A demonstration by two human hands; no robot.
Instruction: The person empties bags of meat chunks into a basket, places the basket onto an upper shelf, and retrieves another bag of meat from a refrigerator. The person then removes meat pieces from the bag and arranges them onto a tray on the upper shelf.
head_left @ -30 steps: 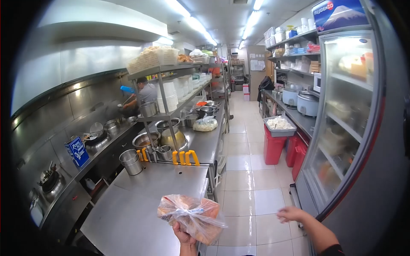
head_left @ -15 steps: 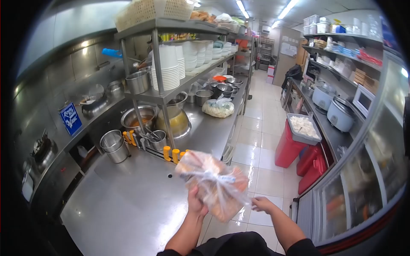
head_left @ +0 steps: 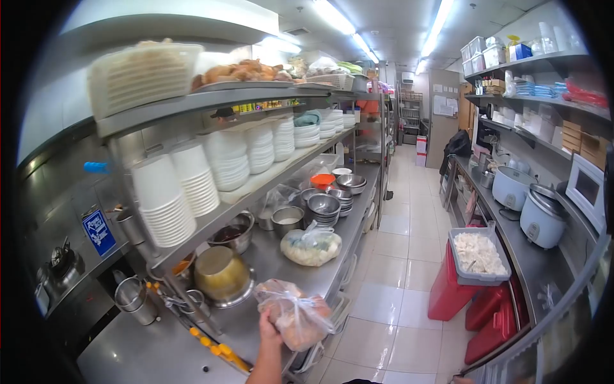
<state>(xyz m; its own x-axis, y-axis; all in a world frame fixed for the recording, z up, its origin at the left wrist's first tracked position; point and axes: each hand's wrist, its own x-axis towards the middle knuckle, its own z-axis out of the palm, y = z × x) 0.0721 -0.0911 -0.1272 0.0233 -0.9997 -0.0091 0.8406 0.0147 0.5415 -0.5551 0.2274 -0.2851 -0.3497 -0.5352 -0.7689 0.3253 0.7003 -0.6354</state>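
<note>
Head view: the left hand (head_left: 270, 329) is closed on a clear bag (head_left: 294, 317) of orange-pink food, near the edge of the counter (head_left: 263, 255). On it sits a tied bag (head_left: 311, 248) of pale pieces. A tub (head_left: 481, 278) heaped with white food rests atop a red bin (head_left: 446, 288).

A steel counter (head_left: 268, 256) carries metal bowls (head_left: 323, 208) and a bag (head_left: 311, 246).

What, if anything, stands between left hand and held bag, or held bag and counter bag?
Nothing visible: left hand grips held bag, and only bare counter shows between it and counter bag. Gold pot sits left of that gap.
</note>
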